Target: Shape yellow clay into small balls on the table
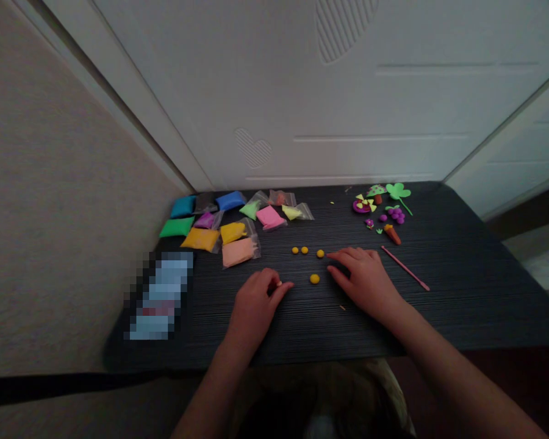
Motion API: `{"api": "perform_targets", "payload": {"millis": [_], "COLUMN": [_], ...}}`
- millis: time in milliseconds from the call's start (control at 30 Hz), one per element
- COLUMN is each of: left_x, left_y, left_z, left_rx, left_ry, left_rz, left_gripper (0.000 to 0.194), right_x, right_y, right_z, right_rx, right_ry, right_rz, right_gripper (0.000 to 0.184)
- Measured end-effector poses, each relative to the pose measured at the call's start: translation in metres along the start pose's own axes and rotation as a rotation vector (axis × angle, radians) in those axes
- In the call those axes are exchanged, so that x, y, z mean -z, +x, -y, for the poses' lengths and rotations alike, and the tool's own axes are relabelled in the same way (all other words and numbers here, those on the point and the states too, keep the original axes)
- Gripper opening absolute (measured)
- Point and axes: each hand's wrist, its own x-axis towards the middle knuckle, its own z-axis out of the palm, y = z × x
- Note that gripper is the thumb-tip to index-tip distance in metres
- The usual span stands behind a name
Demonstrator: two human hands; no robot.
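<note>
My left hand (pixel 252 303) rests on the dark table with its fingers curled in and the index fingertip against the thumb. A pale speck shows there; whether it is a fingernail or a held bit, I cannot tell. My right hand (pixel 363 279) is open, with thumb and index finger apart. Its index fingertip lies close beside a small yellow clay ball (pixel 320 253). Left of that ball are two smaller yellow balls, one (pixel 304 250) beside the other (pixel 295 250). A larger yellow ball (pixel 315 278) lies between my hands.
Bags of coloured clay, including an orange one (pixel 200 239) and a peach one (pixel 238 252), cover the back left. A blurred-out device (pixel 162 299) lies at left. Small clay figures, including a green clover (pixel 398 191), stand back right, near a pink stick tool (pixel 405 268).
</note>
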Motion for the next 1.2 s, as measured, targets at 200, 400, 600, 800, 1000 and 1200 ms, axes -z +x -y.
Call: {"api": "perform_targets", "payload": {"millis": [200,400,600,800,1000,1200], "left_x": [-0.007,-0.001,0.004,0.005,0.003,0.0], "left_y": [0.006,-0.002,-0.012,-0.014,-0.016,-0.018], "left_z": [-0.007,-0.027,-0.047,-0.049,-0.05,-0.053], "left_rx": [-0.101,-0.009,0.06,0.109,0.136,0.112], "left_ry": [-0.125,-0.492,-0.772,-0.917,-1.058,-1.03], "left_rz": [-0.033,0.072,0.25,0.349,0.388,0.412], "left_gripper": [0.021,0.036,0.048,0.053,0.055,0.045], "right_x": [0.0,0.007,0.004,0.004,-0.002,-0.007], "right_y": [-0.003,-0.015,-0.024,-0.026,-0.035,-0.044], "right_z": [0.003,0.029,0.038,0.037,0.038,0.029], "right_rx": [-0.008,0.095,0.223,0.244,0.23,0.24], "right_ry": [0.038,0.181,0.234,0.194,0.172,0.202], "right_rz": [0.0,-0.019,-0.044,-0.066,-0.082,-0.137], "right_gripper": [0.021,0.027,0.025,0.024,0.03,0.029]}}
